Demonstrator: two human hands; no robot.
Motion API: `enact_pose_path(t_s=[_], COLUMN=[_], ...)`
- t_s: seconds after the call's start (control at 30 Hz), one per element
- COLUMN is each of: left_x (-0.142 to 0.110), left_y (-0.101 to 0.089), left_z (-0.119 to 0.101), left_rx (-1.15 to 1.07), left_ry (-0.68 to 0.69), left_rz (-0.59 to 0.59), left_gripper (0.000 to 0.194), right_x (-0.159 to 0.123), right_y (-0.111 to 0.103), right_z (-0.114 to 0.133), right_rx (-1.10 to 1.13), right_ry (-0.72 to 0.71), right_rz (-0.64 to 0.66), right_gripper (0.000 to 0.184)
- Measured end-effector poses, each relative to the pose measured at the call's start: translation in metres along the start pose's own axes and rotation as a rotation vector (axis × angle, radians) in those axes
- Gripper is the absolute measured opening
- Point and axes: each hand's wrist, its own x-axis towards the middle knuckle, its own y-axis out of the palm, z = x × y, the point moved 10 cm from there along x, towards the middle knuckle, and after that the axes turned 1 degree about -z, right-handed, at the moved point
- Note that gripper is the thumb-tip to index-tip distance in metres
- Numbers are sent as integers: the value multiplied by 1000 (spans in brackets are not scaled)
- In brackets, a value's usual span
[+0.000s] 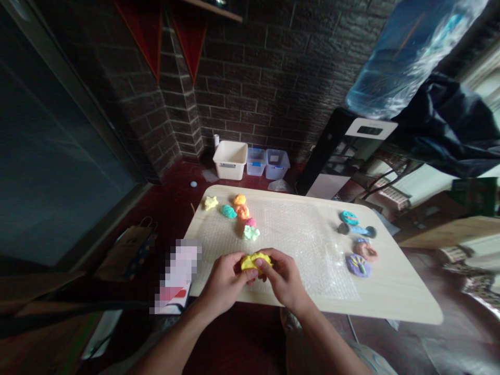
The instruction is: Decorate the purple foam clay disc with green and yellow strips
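Between my two hands is a lump of yellow modelling clay point(255, 260), held over the near edge of the table. My left hand point(228, 273) grips its left end, and my right hand point(283, 273) pinches the right end with the thumb across the front. Just beyond lie a pale green clay lump point(251, 233), a pink one point(250, 222), two orange ones, the nearer point(242, 211) and the farther point(239, 199), and a teal one point(228, 211). A pale yellow star-like piece point(211, 202) sits at the far left corner.
Bubble wrap point(292, 234) covers much of the wooden table point(406, 291). Finished-looking clay shapes, including a purple disc point(358, 265) and a dumbbell shape point(357, 229), lie on the right. Bins point(230, 160) stand on the floor behind, beside a water dispenser point(332, 156).
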Motion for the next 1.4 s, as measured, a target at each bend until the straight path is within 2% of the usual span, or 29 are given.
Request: enact_pose_path(t_s=[0.1, 0.17, 0.33, 0.47, 0.57, 0.7, 0.9, 1.1, 1.23, 1.4], left_x=[0, -1, -4, -3, -2, -1, 0, -2, 2, 5], left_y=[3, 5, 11, 8, 7, 11, 7, 5, 1, -3], left_z=[4, 11, 23, 16, 7, -3, 0, 6, 7, 10], left_rx=[-77, -172, -376, -291, -182, -159, -144, -178, -157, -102], left_ry=[-41, -113, -265, -213, -137, -78, -80, -165, -120, -50], left_rz=[34, 49, 115, 120, 127, 152, 124, 146, 99, 58], left_gripper=[22, 31, 50, 55, 50, 38, 35, 47, 43, 37], right_x=[1, 1, 1, -1, -1, 1, 1, -1, 0, 2], right_y=[-1, -3, -1, 2, 0, -5, -5, 1, -2, -4], right_z=[-1, 1, 21, 26, 23, 22, 28, 27, 19, 17], right_rx=[13, -5, -66, -1, 41, 5, -37, 21, 79, 85], right_ry=[16, 2, -124, -138, -121, -127, -143, -207, -205, -179], right_rz=[-4, 7, 88, 143, 125, 82, 89, 168, 157, 123], right_gripper=[38, 36, 20, 22, 29, 17, 13, 18, 27, 25])
